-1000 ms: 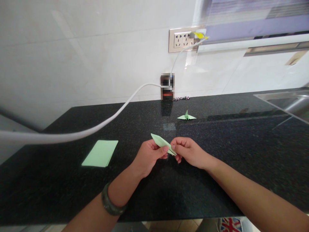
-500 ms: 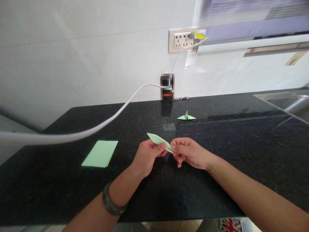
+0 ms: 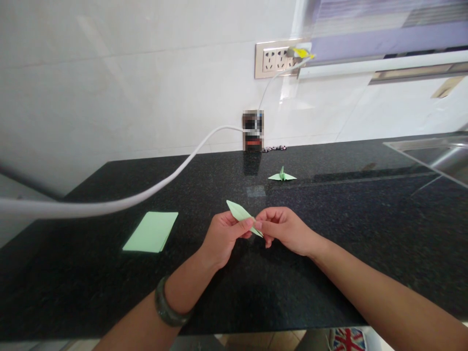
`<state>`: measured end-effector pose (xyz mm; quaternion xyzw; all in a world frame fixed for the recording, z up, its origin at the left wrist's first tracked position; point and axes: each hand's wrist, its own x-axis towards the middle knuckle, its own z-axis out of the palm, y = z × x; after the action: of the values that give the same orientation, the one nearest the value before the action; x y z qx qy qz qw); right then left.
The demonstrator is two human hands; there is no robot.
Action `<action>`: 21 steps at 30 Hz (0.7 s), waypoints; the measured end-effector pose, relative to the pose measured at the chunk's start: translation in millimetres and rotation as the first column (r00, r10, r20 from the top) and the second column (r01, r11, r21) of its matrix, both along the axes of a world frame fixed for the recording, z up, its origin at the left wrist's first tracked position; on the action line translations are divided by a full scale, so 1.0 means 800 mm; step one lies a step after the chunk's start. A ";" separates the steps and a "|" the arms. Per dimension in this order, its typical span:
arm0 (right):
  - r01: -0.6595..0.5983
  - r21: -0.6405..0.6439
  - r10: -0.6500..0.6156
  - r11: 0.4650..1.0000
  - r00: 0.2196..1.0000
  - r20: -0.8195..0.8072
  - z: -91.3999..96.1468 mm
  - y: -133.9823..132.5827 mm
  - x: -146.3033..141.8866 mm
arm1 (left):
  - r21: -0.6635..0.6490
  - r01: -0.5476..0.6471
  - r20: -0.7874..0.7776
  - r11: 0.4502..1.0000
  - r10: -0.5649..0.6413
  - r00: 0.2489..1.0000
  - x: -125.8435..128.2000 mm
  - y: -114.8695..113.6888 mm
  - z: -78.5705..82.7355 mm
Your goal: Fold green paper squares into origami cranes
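Between my two hands is a folded piece of light green paper (image 3: 237, 210), long and pointed, tilted with its upper tip to the left. My left hand (image 3: 227, 235) pinches its middle, thumb on top. The fingers of my right hand (image 3: 283, 229) are closed on its right edge, close to the left thumb. Part of the paper lies hidden under the fingers. Beyond my hands a finished green paper crane (image 3: 282, 176) stands on the dark counter. To the left lies a small stack of green paper sheets (image 3: 150, 232).
A thick white cable (image 3: 161, 183) crosses from the left to a blurred dark object (image 3: 253, 131) by the wall. A beaded string (image 3: 275, 148) lies beside it. A sink (image 3: 435, 151) is set in the black counter (image 3: 256, 297) at the right. Wall sockets (image 3: 276, 59) are above.
My right hand has shifted slightly left along the folded paper, its thumb now nearer the left thumb. The paper has turned a little steeper.
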<state>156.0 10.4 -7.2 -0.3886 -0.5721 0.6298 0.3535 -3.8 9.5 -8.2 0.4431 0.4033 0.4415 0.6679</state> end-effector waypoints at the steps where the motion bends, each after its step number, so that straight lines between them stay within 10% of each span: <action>1: -0.011 -0.004 0.011 1.000 1.000 0.009 0.000 0.000 0.001 | 0.004 0.001 -0.002 1.000 -0.001 1.000 0.000 0.000 0.000; 21: 0.010 0.038 -0.015 0.999 0.990 0.143 -0.001 0.004 0.005 | 0.083 -0.175 0.041 0.981 0.172 0.984 -0.010 0.008 0.004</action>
<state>159.6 13.3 -7.9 -0.4299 -0.6053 0.5871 0.3227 -11.4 16.0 -4.7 0.4273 0.4095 0.5226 0.6137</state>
